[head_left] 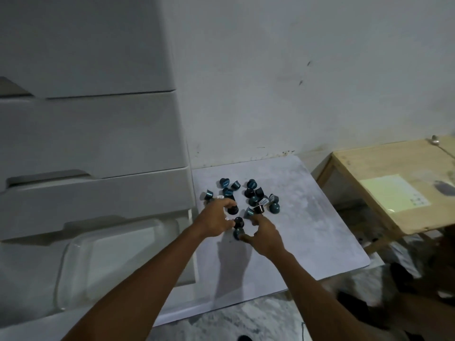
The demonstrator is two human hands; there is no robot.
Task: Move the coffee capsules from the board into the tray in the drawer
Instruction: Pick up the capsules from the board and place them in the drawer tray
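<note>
Head view shows both hands over the board [307, 237], collecting capsules [256, 198] scattered at its far part. Left hand [216, 221] curls loosely around a dark capsule [238, 222]; right hand [264, 236] pinches another capsule [237, 233]. Left of the board, the tray [110, 262] waits in the open drawer [32, 264]. Next, I think, carry them there.

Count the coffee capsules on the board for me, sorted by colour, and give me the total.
Teal capsules: about 11
Black capsules: about 5
Total: about 16, all on the board. They overlap in the pile, and the hands may hide one, so the count is approximate.
</note>
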